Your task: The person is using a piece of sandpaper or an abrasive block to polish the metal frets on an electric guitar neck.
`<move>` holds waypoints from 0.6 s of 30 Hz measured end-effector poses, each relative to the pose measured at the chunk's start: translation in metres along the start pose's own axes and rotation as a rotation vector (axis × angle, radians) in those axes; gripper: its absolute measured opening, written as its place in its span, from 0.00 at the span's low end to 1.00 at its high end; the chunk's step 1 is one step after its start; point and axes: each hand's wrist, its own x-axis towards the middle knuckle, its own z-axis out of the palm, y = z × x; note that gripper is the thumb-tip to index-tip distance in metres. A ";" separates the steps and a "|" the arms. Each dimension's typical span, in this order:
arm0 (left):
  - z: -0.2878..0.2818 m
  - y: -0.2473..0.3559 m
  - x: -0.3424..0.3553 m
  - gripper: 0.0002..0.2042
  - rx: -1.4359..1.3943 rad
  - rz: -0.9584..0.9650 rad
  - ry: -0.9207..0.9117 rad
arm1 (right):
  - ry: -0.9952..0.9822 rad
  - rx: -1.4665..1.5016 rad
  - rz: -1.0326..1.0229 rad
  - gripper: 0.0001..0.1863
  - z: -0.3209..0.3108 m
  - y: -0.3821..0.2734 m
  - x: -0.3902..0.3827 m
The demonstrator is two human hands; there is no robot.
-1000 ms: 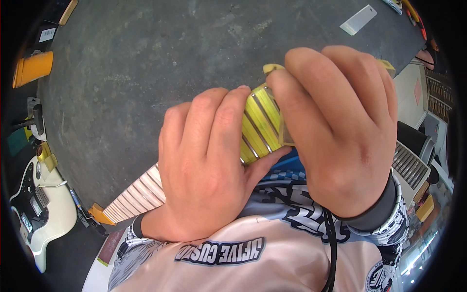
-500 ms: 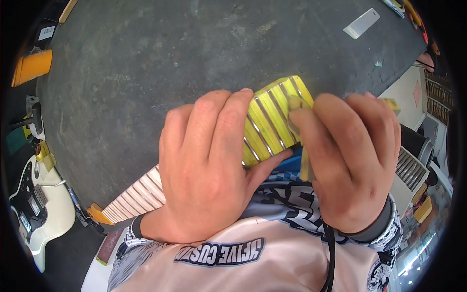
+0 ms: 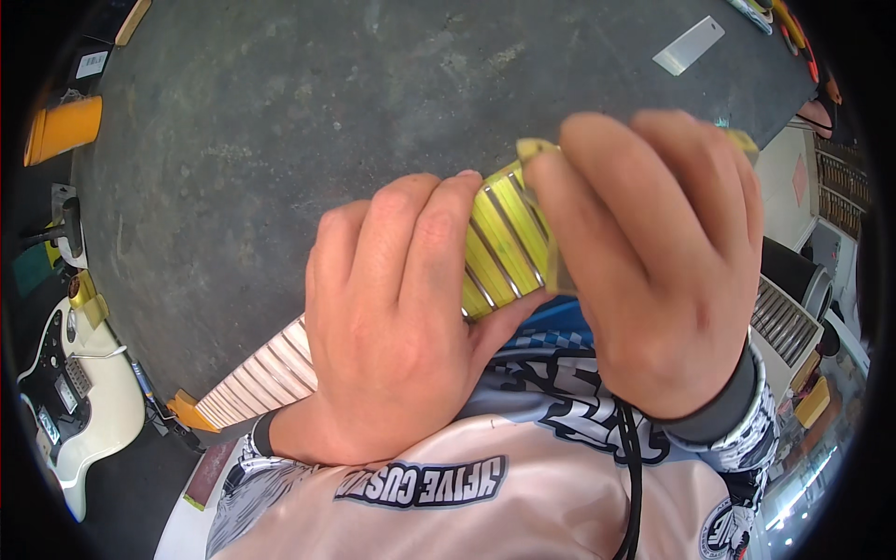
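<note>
A guitar neck (image 3: 271,366) with a pale fretboard and metal frets runs from the lower left up toward the middle. Its upper end is covered in bright yellow strips (image 3: 504,245) between the frets. My left hand (image 3: 392,289) is closed around the neck, fingers over the fretboard and thumb at the near edge. My right hand (image 3: 658,261) is closed on a thin, yellowish, flexible piece (image 3: 537,149) at the yellow end. Parts of that piece show beside the fingers; its middle is hidden in the hand. The neck's upper end is hidden behind my right hand.
A dark bench top (image 3: 280,121) spreads ahead, with a flat metal plate (image 3: 689,45) at the far right. An orange block (image 3: 193,411) lies at the neck's lower end. At left are a white guitar body (image 3: 107,411) and an orange holder (image 3: 63,131).
My right hand has moved up and slightly left with the yellowish piece, covering more of the neck's upper end. My left hand and the neck look unmoved.
</note>
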 end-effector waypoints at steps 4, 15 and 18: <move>-0.001 -0.001 -0.002 0.36 0.010 -0.003 0.018 | 0.107 0.012 -0.093 0.21 0.011 0.005 -0.014; -0.002 0.001 -0.001 0.35 0.020 -0.004 0.014 | 0.093 -0.040 -0.095 0.21 0.006 0.003 -0.020; -0.002 0.002 -0.001 0.35 0.006 0.006 0.008 | 0.076 -0.054 -0.077 0.21 0.003 0.001 -0.019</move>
